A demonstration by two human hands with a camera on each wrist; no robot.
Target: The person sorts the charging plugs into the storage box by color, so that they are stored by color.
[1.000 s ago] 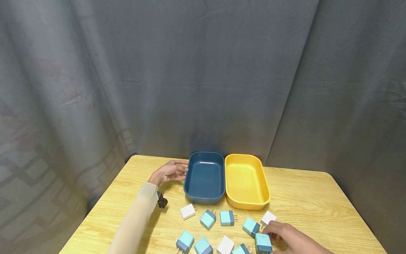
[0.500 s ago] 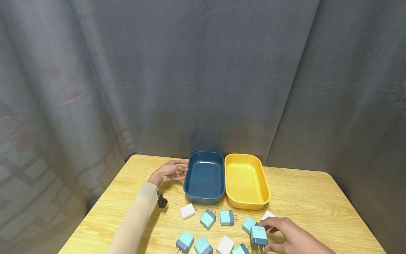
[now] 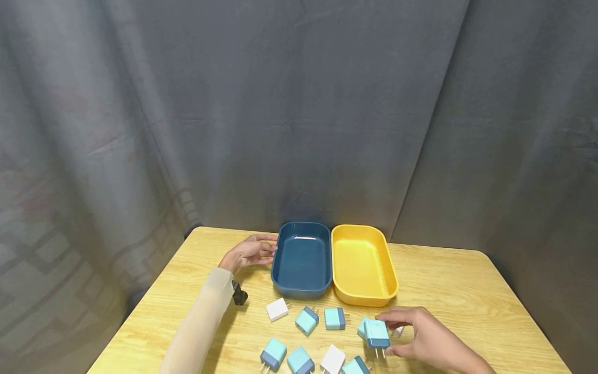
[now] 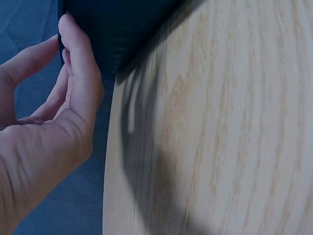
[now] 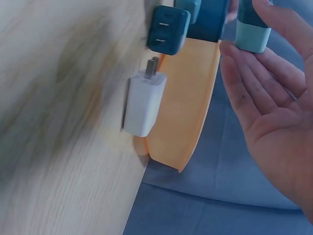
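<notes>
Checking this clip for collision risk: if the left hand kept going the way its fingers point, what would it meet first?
The left hand points at the blue tray right beside it; its fingertips already seem to touch the tray's outer wall, so the tray comes first.

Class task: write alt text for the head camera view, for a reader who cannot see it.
A person's right hand lifts a blue charger plug, prongs down, above a wooden table strewn with blue and white plugs. The left hand touches the side of a dark blue tray, which sits beside a yellow tray before a grey curtain.
</notes>
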